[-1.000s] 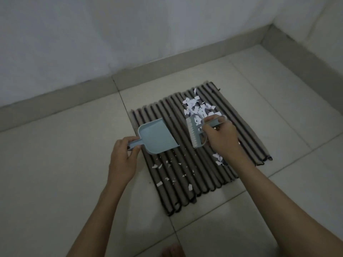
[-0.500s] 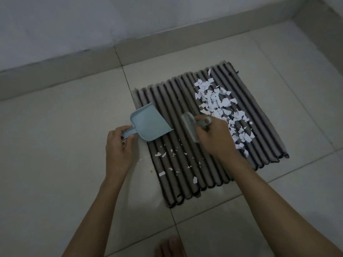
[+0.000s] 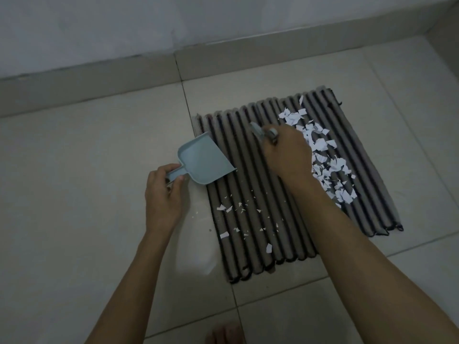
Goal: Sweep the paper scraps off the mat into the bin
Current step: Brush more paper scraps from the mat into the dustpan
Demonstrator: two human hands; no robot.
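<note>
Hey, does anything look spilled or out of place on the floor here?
Yes. Paper scraps litter the mat, and one tiny scrap lies off it on the tile, beside the left hand.

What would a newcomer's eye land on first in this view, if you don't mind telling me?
Probably the heap of white paper scraps on the right half of the ribbed mat, just beyond the right hand gripping a small brush. Next, the pale blue dustpan at the mat's left edge, held by the left hand.

Pale floor tiles [image 3: 74,194], grey skirting [image 3: 99,83], wall [image 3: 99,26]
</note>
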